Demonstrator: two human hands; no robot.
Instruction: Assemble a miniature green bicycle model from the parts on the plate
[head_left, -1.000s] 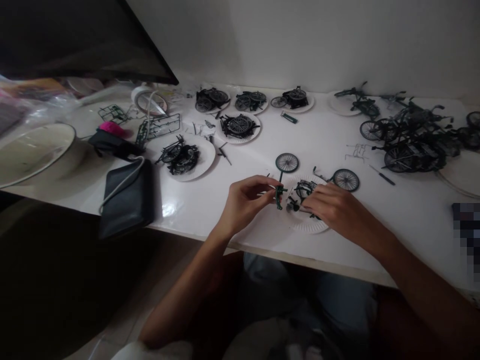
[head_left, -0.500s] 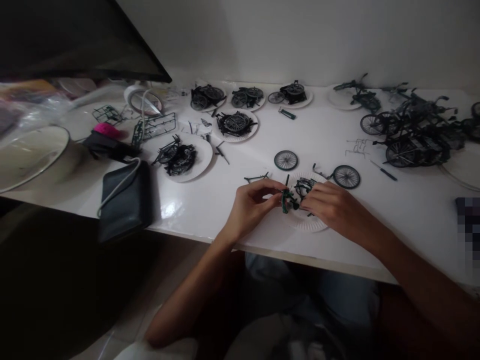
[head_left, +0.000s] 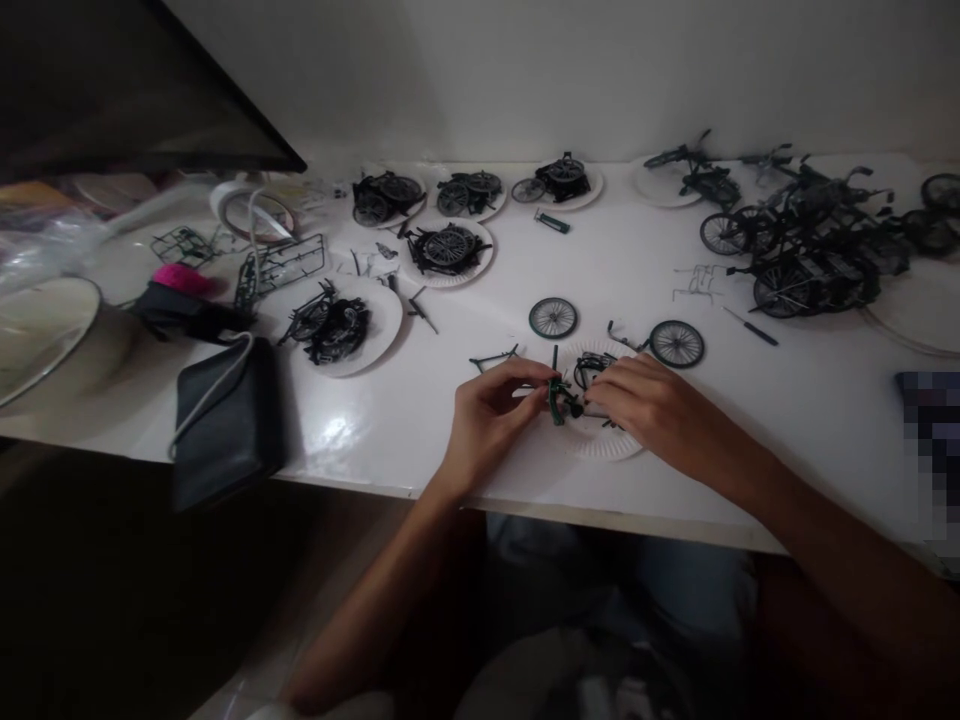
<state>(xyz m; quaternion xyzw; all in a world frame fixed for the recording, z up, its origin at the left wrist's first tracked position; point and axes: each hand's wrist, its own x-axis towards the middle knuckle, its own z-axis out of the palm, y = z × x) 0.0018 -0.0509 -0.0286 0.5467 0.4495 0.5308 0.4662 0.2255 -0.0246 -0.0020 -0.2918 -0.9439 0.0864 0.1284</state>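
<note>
Between the thumb and fingers of my left hand [head_left: 491,415] is a small dark green model bicycle part [head_left: 556,402], held over the left side of a paper plate [head_left: 600,447]. My right hand [head_left: 649,405] is closed over the plate's right side, its fingertips close to the green part; whatever they pinch is hidden. Small black bicycle parts [head_left: 592,368] lie on the plate beside those fingers. Just beyond the plate are a loose toy wheel [head_left: 553,317] and another wheel [head_left: 676,343] near a thin curved piece. A thin dark frame piece [head_left: 493,358] rests behind my left hand.
Plates with black bicycle parts, such as this plate [head_left: 386,335], stand left and at the back. Assembled model bicycles [head_left: 810,235] crowd the right, near a small screwdriver [head_left: 751,326]. A black case [head_left: 229,420], a bowl [head_left: 56,340] and a monitor [head_left: 135,90] are left.
The whole view has shifted, so things on the table appear a little further left. Both hands keep nearly the same pose over the plate, with the green part still in my left fingers.
</note>
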